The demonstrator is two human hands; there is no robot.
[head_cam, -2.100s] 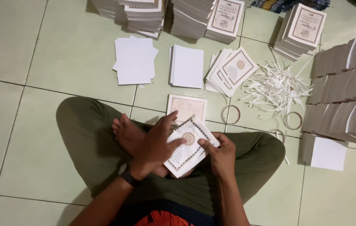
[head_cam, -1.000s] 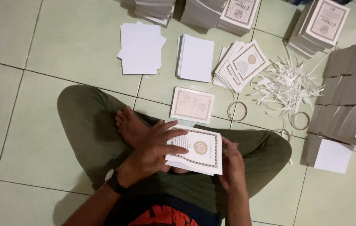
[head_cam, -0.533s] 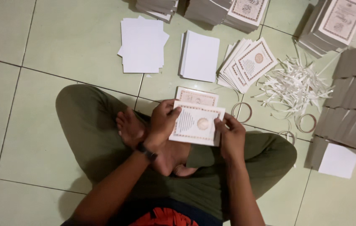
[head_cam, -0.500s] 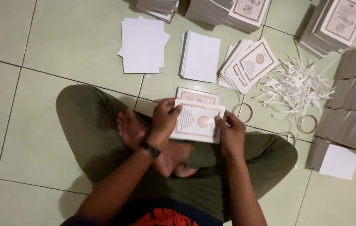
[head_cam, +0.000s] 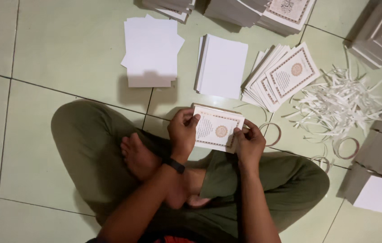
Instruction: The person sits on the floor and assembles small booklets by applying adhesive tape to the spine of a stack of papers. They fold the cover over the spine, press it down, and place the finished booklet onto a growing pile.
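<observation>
Left hand (head_cam: 183, 131) and right hand (head_cam: 248, 143) each grip the brown-bordered white card (head_cam: 217, 130).

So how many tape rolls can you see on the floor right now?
3. One tape roll lies just right of the booklet held in both hands, one sits below the pile of paper strips, and a partly hidden one is by the knee. More may be hidden.

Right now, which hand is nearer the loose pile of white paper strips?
Right. The right hand grips the printed booklet's right edge, on the side toward the paper strips. The left hand holds the booklet's left edge, farther away.
</observation>
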